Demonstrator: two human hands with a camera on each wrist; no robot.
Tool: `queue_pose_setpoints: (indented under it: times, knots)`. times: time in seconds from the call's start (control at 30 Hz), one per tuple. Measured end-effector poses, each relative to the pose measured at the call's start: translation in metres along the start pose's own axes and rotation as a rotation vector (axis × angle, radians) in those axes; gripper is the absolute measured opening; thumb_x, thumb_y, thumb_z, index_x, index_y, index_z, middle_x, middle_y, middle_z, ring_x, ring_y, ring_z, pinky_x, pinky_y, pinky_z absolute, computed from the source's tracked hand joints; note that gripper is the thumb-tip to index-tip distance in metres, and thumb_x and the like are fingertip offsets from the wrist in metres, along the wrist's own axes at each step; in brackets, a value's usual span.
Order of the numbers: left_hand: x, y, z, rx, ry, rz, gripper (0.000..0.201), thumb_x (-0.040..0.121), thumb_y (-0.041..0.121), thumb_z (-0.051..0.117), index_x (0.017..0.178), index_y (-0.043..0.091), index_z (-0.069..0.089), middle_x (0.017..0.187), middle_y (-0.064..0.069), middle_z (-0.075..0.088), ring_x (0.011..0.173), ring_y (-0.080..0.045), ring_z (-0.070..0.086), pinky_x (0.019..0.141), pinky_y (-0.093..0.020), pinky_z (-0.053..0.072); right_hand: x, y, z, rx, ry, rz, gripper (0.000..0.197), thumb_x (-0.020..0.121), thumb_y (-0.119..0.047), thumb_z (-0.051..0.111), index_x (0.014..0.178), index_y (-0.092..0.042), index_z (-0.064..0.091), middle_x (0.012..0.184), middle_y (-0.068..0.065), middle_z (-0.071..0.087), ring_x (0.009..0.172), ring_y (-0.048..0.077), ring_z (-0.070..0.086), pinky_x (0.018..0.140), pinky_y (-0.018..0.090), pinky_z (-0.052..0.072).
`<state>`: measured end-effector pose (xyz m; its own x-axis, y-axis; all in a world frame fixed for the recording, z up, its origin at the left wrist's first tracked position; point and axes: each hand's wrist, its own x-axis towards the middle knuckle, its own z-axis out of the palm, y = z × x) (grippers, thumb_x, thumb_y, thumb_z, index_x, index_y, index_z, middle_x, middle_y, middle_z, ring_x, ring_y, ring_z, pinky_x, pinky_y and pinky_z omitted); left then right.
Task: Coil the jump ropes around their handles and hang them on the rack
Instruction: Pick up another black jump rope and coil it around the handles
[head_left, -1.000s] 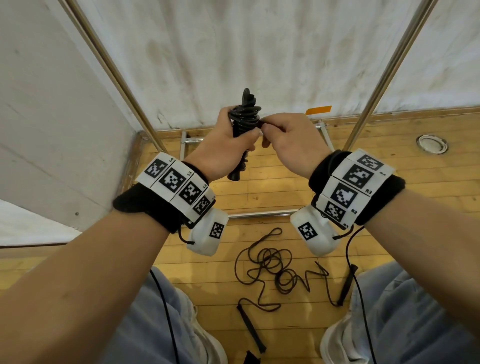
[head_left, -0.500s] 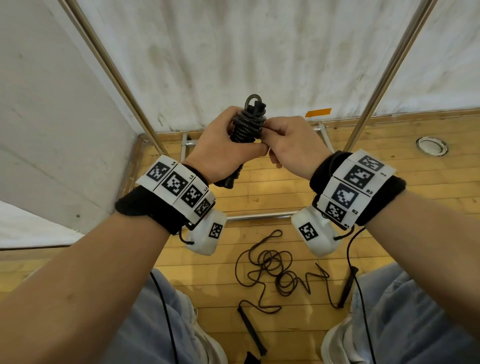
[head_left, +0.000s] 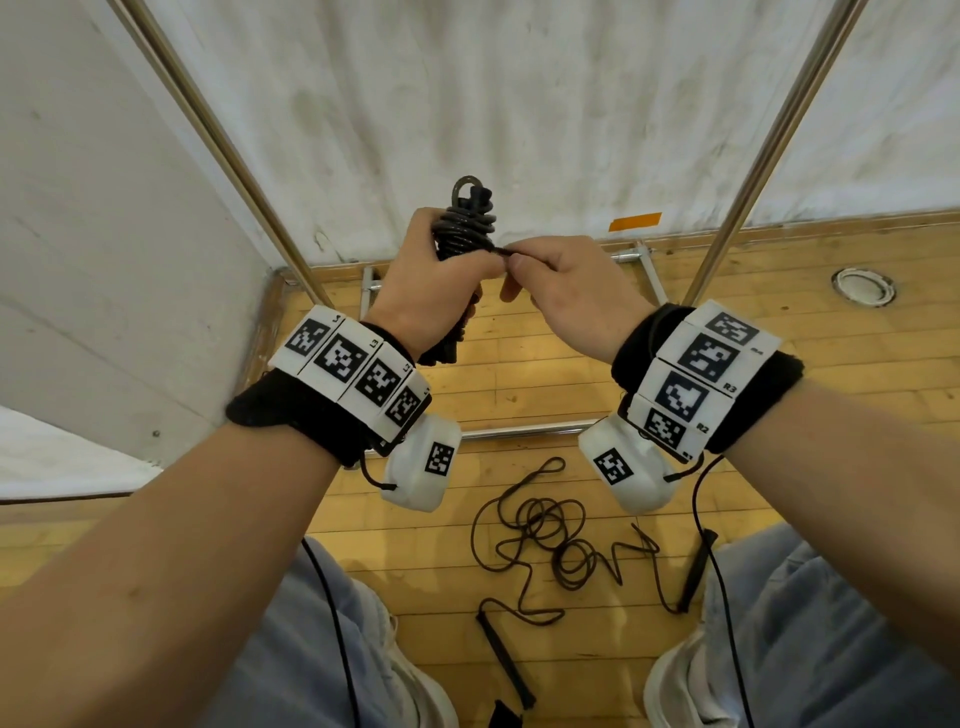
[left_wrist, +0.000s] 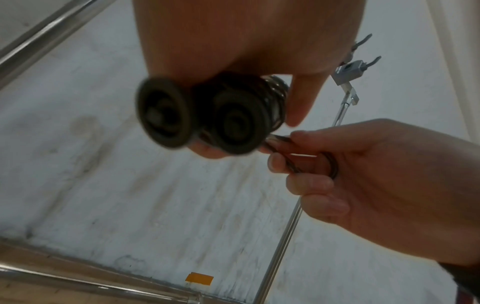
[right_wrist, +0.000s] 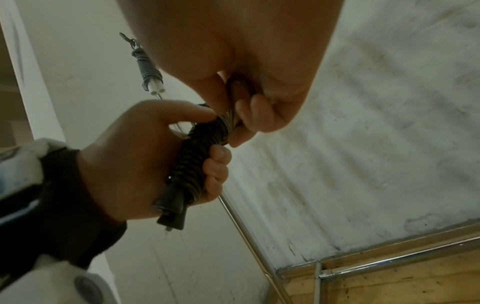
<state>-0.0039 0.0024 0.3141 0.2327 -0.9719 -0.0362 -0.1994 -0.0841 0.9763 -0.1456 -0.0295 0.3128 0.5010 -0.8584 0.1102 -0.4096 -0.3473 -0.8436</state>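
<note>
**Tucking the rope end before hanging**

L hand is wrapped round the two black handles, held side by side and upright at chest height in front of the rack, w/ the rope wound round them in tight turns. R hand pinches the last short loop of rope between thumb and forefinger, right next to the L thumb, just below the upper end of the coil.

Step in hand, as I read it: lock the tail so the coil won't unwind. To do it well:
- keep the L grip firm on the turns, thumb pressing the top wrap, so nothing slackens while the R hand works;
- push the pinched loop under or through the last wrap, then pull it snug, not hard enough to drag turns off the handle ends;
- leave a small loop standing clear at the top, since that's likely what goes over a hook.

Risk: let go too soon and the stiff rope springs open.

Counts: 1 rope in hand, nearly done. 1 more black rope lies loose and tangled on the wood floor between the feet, near the rack's base bar, its 2 handles apart. 1 grey rope already coiled, hanging on the rack in the R wrist view. Two hooks show in the L wrist view; the rest I can't tell.
</note>
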Motion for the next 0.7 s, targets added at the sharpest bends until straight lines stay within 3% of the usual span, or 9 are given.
queue_pose_setpoints:
  times: [0.1, 0.2, 0.37, 0.47, 0.53, 0.6, 0.7]
  knots:
    - [-0.0001, 0.0034, 0.0014, -0.099, -0.079, -0.042, 0.030, 0.079, 0.019, 0.050, 0.108, 0.027, 0.043, 0.083, -0.005, 0.054, 0.057, -0.012, 0.053, 0.051, -0.029, 0.047, 0.0001, 0.0009, -0.0012, 0.003, 0.049, 0.024, 0.031, 0.098, -0.012, 0.041, 0.079, -0.003, 0.064, 0.048, -0.015, 0.052, 0.039, -0.001, 0.039, 0.044, 0.012, 0.031]
    - [0.0006, 0.0011, 0.0030, -0.039, -0.084, -0.010, 0.028, 0.093, 0.015, 0.049, 0.118, 0.025, 0.041, 0.093, -0.001, 0.058, 0.071, -0.012, 0.059, 0.062, -0.028, 0.053, -0.0005, 0.0007, 0.0018, 0.012, 0.056, 0.039, 0.030, 0.098, -0.013, 0.041, 0.081, -0.003, 0.063, 0.064, -0.008, 0.057, 0.040, -0.001, 0.040, 0.044, 0.011, 0.031]
    - [-0.0004, -0.0046, 0.0001, -0.013, -0.055, 0.055, 0.029, 0.094, 0.016, 0.059, 0.116, 0.016, 0.040, 0.089, -0.001, 0.066, 0.074, -0.014, 0.071, 0.071, -0.034, 0.059, -0.0004, 0.0001, 0.0035, -0.007, 0.043, 0.056, 0.030, 0.098, -0.013, 0.040, 0.087, 0.002, 0.063, 0.080, 0.012, 0.061, 0.053, 0.009, 0.040, 0.046, 0.013, 0.031]
    - [-0.0001, -0.0047, -0.0020, -0.003, -0.041, 0.046, 0.037, 0.089, 0.017, 0.066, 0.115, 0.014, 0.039, 0.096, -0.009, 0.068, 0.079, -0.023, 0.072, 0.075, -0.042, 0.059, -0.0003, 0.0016, 0.0005, -0.023, 0.056, 0.044, 0.029, 0.097, -0.015, 0.043, 0.087, -0.004, 0.068, 0.075, 0.001, 0.063, 0.053, 0.007, 0.044, 0.048, 0.012, 0.035]
    - [-0.0002, -0.0046, -0.0020, -0.014, -0.042, 0.030, 0.041, 0.087, 0.015, 0.069, 0.113, 0.013, 0.038, 0.099, -0.014, 0.067, 0.078, -0.029, 0.072, 0.073, -0.044, 0.060, -0.0011, 0.0037, -0.0014, -0.021, 0.073, 0.048, 0.028, 0.095, -0.017, 0.046, 0.089, -0.007, 0.071, 0.078, 0.000, 0.067, 0.055, 0.008, 0.049, 0.056, 0.020, 0.042]
    - [-0.0002, -0.0040, -0.0014, -0.019, -0.042, 0.015, 0.043, 0.085, 0.014, 0.070, 0.113, 0.012, 0.038, 0.099, -0.013, 0.068, 0.077, -0.031, 0.072, 0.071, -0.043, 0.060, -0.0023, 0.0049, -0.0028, -0.002, 0.091, 0.063, 0.025, 0.093, -0.017, 0.049, 0.092, -0.010, 0.073, 0.081, 0.000, 0.070, 0.057, 0.010, 0.054, 0.056, 0.023, 0.047]
    - [0.0022, -0.0034, 0.0004, -0.014, -0.051, 0.012, 0.039, 0.086, 0.013, 0.068, 0.114, 0.015, 0.042, 0.097, -0.012, 0.068, 0.077, -0.028, 0.072, 0.069, -0.039, 0.060, -0.0025, 0.0043, -0.0041, 0.042, 0.115, 0.088, 0.022, 0.092, -0.018, 0.052, 0.092, -0.012, 0.074, 0.079, -0.003, 0.070, 0.055, 0.003, 0.057, 0.057, 0.020, 0.052]
